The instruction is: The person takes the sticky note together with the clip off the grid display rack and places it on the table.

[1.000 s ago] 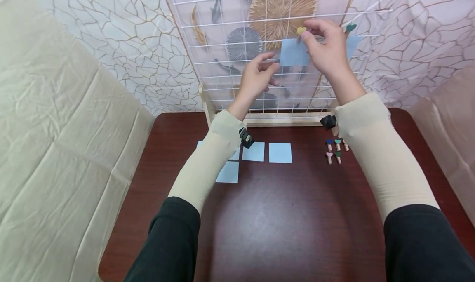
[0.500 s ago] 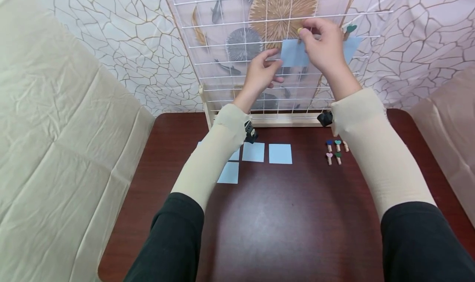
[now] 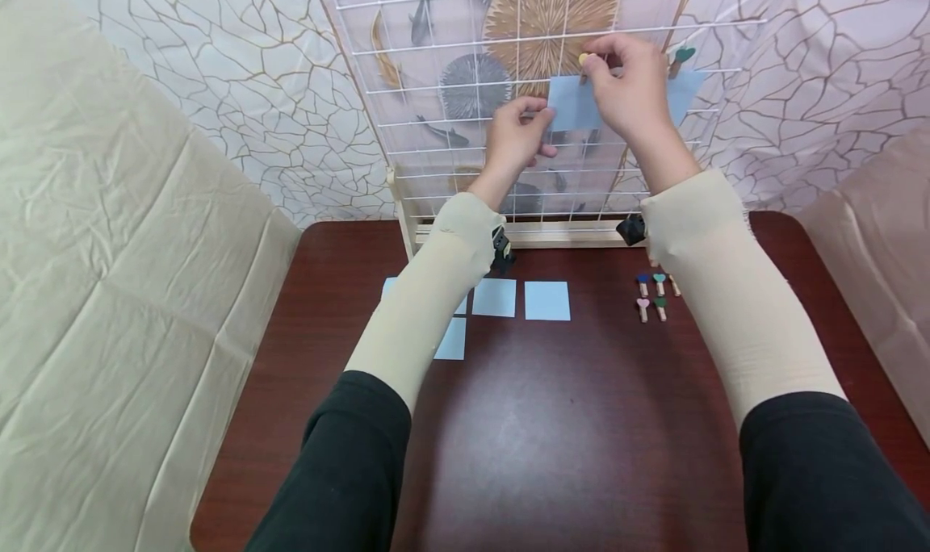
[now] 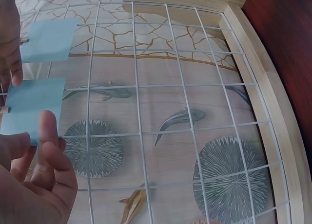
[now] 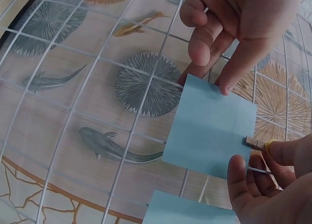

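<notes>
A light blue square of paper hangs against a white wire grid. In the head view, my left hand pinches its left edge between thumb and fingers; the right wrist view shows the thumb on the front. At the top edge, my right hand pinches a small wooden clothespin with a yellow heart, its tip on the paper's border. Whether it also grips the wire is hard to see. To the right, another blue paper hangs under a clothespin with a green heart.
Several blue paper squares lie on the dark red table, some partly hidden by my left arm. Several heart clothespins lie near my right forearm. The grid stands in a pale wooden base at the table's back edge.
My left hand has moved right and slightly up to the paper's left edge and now pinches it. My right hand has shifted slightly left, still holding the yellow-heart clothespin.
</notes>
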`<action>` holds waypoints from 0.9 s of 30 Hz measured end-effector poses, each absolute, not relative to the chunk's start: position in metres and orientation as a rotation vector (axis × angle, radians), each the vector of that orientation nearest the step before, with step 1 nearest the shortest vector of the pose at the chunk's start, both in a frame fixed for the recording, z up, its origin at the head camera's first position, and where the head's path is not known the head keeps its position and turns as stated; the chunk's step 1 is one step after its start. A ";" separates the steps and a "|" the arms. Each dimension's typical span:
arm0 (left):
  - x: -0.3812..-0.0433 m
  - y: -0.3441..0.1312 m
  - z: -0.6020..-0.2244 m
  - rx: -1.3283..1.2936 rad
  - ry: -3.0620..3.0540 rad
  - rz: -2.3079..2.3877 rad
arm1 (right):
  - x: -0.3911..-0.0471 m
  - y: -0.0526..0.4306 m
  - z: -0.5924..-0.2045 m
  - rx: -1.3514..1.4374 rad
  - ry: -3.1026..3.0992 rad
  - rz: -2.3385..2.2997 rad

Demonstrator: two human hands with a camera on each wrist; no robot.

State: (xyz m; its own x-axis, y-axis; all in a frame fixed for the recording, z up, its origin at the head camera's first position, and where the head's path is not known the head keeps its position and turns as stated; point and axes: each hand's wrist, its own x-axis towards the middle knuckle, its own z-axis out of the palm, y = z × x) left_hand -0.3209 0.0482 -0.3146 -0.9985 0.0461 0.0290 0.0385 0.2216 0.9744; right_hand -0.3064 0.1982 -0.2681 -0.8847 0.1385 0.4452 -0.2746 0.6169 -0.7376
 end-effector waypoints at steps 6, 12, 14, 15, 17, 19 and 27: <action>-0.321 0.049 -0.314 0.063 2.475 1.935 | -0.306 0.197 -0.269 0.100 -2.384 1.206; -0.322 0.050 -0.314 0.061 2.485 1.922 | -0.306 0.195 -0.268 0.077 -2.422 1.190; -0.322 0.050 -0.314 0.063 2.488 1.916 | -0.306 0.194 -0.268 0.070 -2.429 1.182; -0.322 0.050 -0.314 0.063 2.487 1.915 | -0.305 0.193 -0.268 0.062 -2.435 1.180; -0.322 0.050 -0.315 0.068 2.490 1.911 | -0.305 0.193 -0.268 0.056 -2.439 1.174; -0.322 0.049 -0.316 0.074 2.495 1.906 | -0.304 0.192 -0.267 0.051 -2.441 1.175; -0.321 0.045 -0.319 0.144 2.518 1.915 | -0.302 0.193 -0.265 0.050 -2.441 1.211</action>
State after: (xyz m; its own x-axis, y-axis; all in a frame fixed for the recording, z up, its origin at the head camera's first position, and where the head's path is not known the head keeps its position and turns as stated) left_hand -0.3211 0.0452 -0.3192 -0.9955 0.0565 0.0754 0.0878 0.2646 0.9604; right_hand -0.3023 0.1925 -0.2655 -0.9140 0.1483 0.3776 -0.2109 0.6215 -0.7545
